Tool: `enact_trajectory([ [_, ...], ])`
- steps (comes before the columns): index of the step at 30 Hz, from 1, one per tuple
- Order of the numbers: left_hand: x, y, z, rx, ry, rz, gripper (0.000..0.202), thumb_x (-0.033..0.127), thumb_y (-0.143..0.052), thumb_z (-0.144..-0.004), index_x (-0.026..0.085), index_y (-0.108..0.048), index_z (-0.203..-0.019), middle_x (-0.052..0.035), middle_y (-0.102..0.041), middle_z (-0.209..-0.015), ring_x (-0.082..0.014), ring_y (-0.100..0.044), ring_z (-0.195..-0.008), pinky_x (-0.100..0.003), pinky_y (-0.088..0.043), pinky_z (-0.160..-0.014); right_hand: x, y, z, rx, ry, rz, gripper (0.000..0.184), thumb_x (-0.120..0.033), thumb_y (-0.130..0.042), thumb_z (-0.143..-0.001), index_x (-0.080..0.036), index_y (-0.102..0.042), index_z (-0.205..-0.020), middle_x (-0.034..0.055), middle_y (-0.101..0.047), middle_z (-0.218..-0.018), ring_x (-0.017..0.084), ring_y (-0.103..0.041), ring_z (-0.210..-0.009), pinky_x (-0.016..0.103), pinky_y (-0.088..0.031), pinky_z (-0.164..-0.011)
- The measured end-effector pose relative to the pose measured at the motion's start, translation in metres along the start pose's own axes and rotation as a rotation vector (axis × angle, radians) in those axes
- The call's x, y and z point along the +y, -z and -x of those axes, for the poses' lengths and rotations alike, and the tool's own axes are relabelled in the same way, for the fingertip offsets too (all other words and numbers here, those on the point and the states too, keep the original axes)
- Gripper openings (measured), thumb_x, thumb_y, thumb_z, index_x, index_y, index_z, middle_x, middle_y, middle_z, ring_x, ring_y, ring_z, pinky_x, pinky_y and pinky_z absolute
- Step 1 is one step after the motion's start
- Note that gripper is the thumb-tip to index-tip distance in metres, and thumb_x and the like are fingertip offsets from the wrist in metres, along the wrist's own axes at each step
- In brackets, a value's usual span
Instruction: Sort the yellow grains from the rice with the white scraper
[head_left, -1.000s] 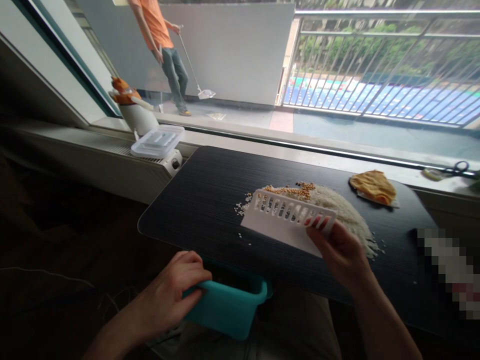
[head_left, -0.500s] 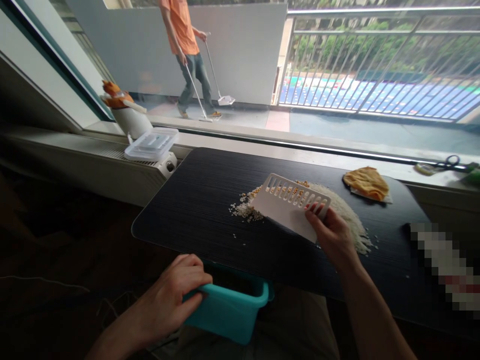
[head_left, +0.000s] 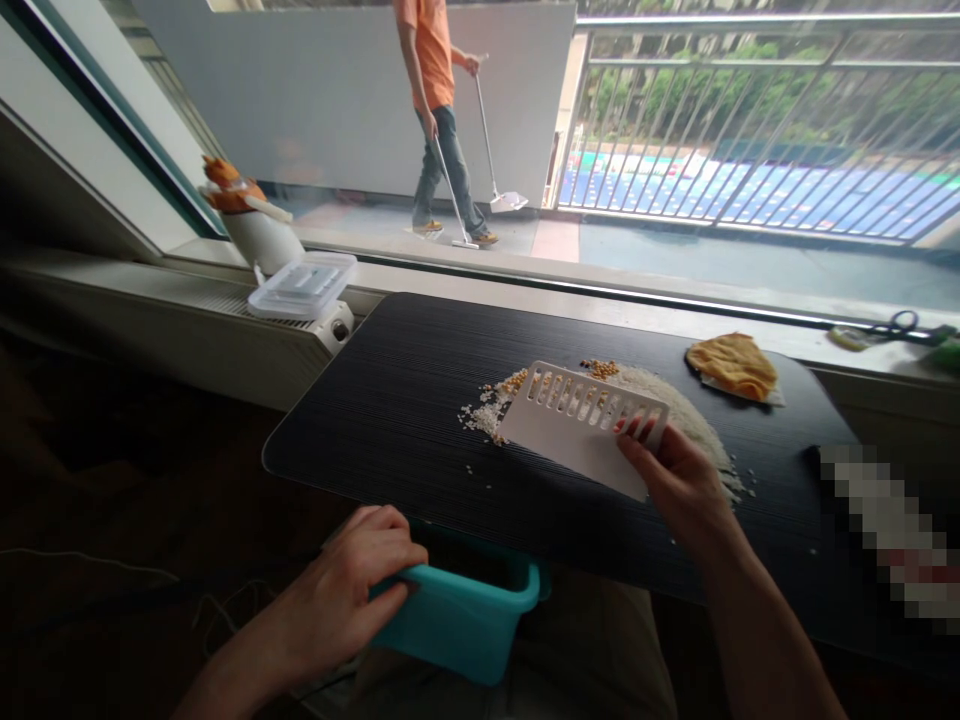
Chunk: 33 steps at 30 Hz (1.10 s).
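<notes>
Head view: scraper point(head_left: 574, 442) in right hand point(head_left: 686, 480), teal bin point(head_left: 457, 628) in left hand point(head_left: 360, 575).

- Scraper point(head_left: 574, 447): thin, smooth plastic with a matt face.
- Bin point(head_left: 457, 620): smooth moulded plastic, a soft sheen along its rim.
- Table point(head_left: 390, 390): a wood-grain top, finely streaked, with a dull, satin look.
- Rice point(head_left: 694, 405): dry, matt and grainy, making a rough surface.
- Beans point(head_left: 604, 369): hard-looking, smooth-skinned.
- Cloth point(head_left: 735, 365): soft, creased fabric, without shine.
- Box point(head_left: 304, 284): clear, glossy plastic that catches the light.
- Radiator point(head_left: 217, 315): looks like painted metal, smooth, with a grilled top.
- Railing point(head_left: 750, 69): metal, with a bright sheen on the top bar.
- Shirt point(head_left: 435, 55): matt cloth.
</notes>
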<state>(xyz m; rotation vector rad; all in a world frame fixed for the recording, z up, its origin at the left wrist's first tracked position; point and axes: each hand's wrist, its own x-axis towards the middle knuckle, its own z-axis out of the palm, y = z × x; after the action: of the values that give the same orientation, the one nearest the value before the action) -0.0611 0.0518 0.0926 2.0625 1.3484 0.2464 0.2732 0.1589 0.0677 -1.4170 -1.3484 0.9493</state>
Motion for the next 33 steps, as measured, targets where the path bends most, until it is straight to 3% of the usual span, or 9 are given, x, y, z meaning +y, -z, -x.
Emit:
enact_trajectory([
  [6,0.0,0.0,-0.001,0.017,-0.013,-0.001,0.026,0.003,-0.049,-0.08,0.022,-0.064,-0.089,-0.0019,-0.061,-0.091,-0.02,-0.052,-0.097,-0.028,-0.043,-0.085,-0.006,0.004,0.008,0.026,0.037,0.03,0.021,-0.038,-0.068,-0.08,-0.022,-0.07,-0.093,0.0034,-0.068,-0.079,0.016,-0.059,-0.069,0.026,-0.049,-0.06],
  [20,0.001,0.0,-0.002,0.024,-0.027,-0.01,0.026,0.002,-0.051,-0.08,0.022,-0.065,-0.089,-0.0011,-0.062,-0.089,-0.0202,-0.052,-0.097,-0.03,-0.042,-0.085,-0.008,0.012,0.023,-0.066,0.012,0.001,0.023,-0.043,-0.069,-0.079,-0.023,-0.071,-0.091,0.0044,-0.071,-0.084,0.019,-0.063,-0.076,0.028,-0.052,-0.067],
  [24,0.002,0.001,-0.002,0.038,-0.04,-0.018,0.025,0.003,-0.05,-0.08,0.022,-0.066,-0.087,-0.0012,-0.064,-0.087,-0.02,-0.054,-0.094,-0.029,-0.043,-0.083,-0.011,0.007,0.025,-0.061,0.025,0.019,0.023,-0.043,-0.069,-0.079,-0.023,-0.07,-0.091,0.0044,-0.07,-0.083,0.019,-0.063,-0.073,0.028,-0.052,-0.064],
  [29,0.001,-0.001,-0.002,0.044,-0.036,-0.025,0.024,0.005,-0.051,-0.08,0.022,-0.066,-0.086,-0.0017,-0.064,-0.088,-0.0204,-0.054,-0.095,-0.029,-0.044,-0.083,-0.012,-0.006,0.019,0.04,0.078,0.045,0.021,-0.041,-0.067,-0.081,-0.022,-0.068,-0.091,0.0028,-0.068,-0.078,0.017,-0.061,-0.07,0.026,-0.05,-0.061],
  [33,-0.001,-0.001,-0.001,0.047,-0.044,-0.03,0.025,0.005,-0.052,-0.081,0.023,-0.067,-0.09,-0.0013,-0.065,-0.088,-0.0207,-0.054,-0.097,-0.029,-0.043,-0.084,-0.014,-0.01,0.014,-0.042,0.081,0.079,0.018,-0.038,-0.065,-0.083,-0.022,-0.067,-0.09,0.0016,-0.066,-0.074,0.015,-0.058,-0.064,0.025,-0.047,-0.058],
])
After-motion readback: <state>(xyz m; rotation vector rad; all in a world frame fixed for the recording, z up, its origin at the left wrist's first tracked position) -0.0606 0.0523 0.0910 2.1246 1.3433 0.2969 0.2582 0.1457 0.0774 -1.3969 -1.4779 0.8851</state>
